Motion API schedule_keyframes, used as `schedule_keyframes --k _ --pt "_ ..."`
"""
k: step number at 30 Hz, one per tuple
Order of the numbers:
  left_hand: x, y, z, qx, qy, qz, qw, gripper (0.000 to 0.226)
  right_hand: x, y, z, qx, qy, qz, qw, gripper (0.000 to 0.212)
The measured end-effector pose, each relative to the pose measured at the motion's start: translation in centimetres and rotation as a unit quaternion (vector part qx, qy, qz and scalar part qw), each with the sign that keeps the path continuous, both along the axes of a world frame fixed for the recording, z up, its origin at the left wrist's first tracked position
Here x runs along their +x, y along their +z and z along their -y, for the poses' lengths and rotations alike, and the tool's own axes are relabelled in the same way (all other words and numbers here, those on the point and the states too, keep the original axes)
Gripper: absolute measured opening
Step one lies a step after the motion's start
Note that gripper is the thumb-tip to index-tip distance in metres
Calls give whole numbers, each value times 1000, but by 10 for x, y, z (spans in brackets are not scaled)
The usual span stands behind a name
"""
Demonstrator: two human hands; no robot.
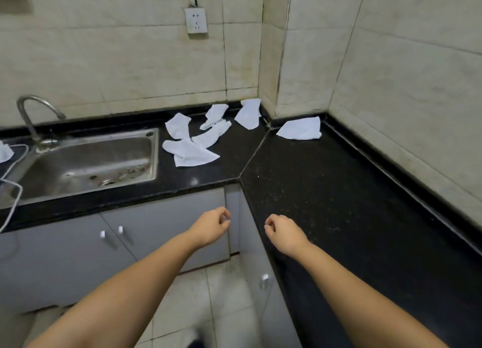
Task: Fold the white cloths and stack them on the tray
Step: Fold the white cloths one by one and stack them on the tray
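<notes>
1. Progress, judged from the scene: nothing done yet. No cloth looks folded and no stack is visible.
2. No tray is in view, so where the stack should go can't be told from this frame.
3. Left hand [211, 227]: fingers loosely curled, holding nothing, hanging in front of the cabinet [167, 233] below the counter [339, 204] edge.
4. Right hand [283, 233]: also loosely curled and empty, just over the counter's front edge, near the left hand but not touching it.
5. Cloths are all well ahead of both hands, toward the back of the counter, out of contact:
   - near cloth [191, 153]: crumpled, closest to the left hand, ahead of it, just beside the sink [86, 162].
   - cloth two [178, 126]: behind the near cloth, rumpled.
   - cloth three [212, 134]: overlaps the near cloth's far edge.
   - cloth four [215, 113]: farther back, touching cloth three.
   - cloth five [249, 114]: against the back wall, ahead of the gap between the hands.
   - corner cloth [300, 130]: lies alone, ahead of the right hand, apart from the rest.
6. A white scrap [5, 152] sits far left of the left hand beyond the sink; can't tell if it is another cloth.
7. Left to do: pick up, fold and stack each cloth, likely six or more, after locating the tray.
</notes>
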State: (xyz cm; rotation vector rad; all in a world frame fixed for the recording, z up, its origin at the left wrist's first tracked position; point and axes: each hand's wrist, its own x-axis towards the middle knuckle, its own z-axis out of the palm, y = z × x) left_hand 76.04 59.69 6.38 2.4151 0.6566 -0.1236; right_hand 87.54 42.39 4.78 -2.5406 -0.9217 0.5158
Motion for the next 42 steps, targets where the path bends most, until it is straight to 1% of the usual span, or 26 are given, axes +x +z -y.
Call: schedule_keyframes --k 4,7,13,18,21,23,25,28,30,32,34,35,36,39,41,42 --pt "35 -17 -61 -4 9 -10 1000 25 37 -14 -62 -9 13 -10 1000 25" --pt "66 -28 -119 -12 15 1 1000 24 67 -23 -122 -11 24 -14 1000 26" --pt "143 -32 -238 -10 -20 -8 1000 21 123 -34 -244 -17 -9 -44 999 24" --pt "207 -42 -307 34 -58 -16 998 28 162 -42 -323 -24 -58 -52 997 27" --pt "239 -57 -327 68 -106 -22 992 34 180 -55 -357 -35 -82 -49 995 35" --pt "256 -67 -335 83 -153 -28 984 39 188 -62 -374 -52 -91 -44 993 43" --pt "269 -75 -339 105 -214 -40 970 41 194 -70 -384 -81 -99 -31 991 43" --pt "281 -91 -342 183 -295 -64 936 41 197 -80 -390 -105 -102 0 989 31" --pt "284 -95 -343 240 -317 -69 915 39 199 -80 -391 -100 -98 -1 990 25" --pt "287 -93 -345 270 -334 -72 900 34 203 -76 -390 -63 -112 -34 991 19" --pt "292 -85 -348 280 -345 -77 893 31 209 -66 -383 13 -149 -97 984 8" --pt "296 -80 -350 275 -345 -74 895 30 213 -60 -376 54 -168 -120 977 3" --pt "300 -74 -352 261 -338 -68 902 30 219 -53 -368 91 -186 -126 970 3" --pt "321 -53 -353 194 -304 -18 933 30 243 -24 -330 181 -256 -90 945 6" --pt "335 -33 -346 136 -278 20 951 28 263 -2 -296 227 -307 -69 922 9" --pt "342 -23 -340 118 -272 40 954 27 273 9 -279 238 -325 -55 913 9"
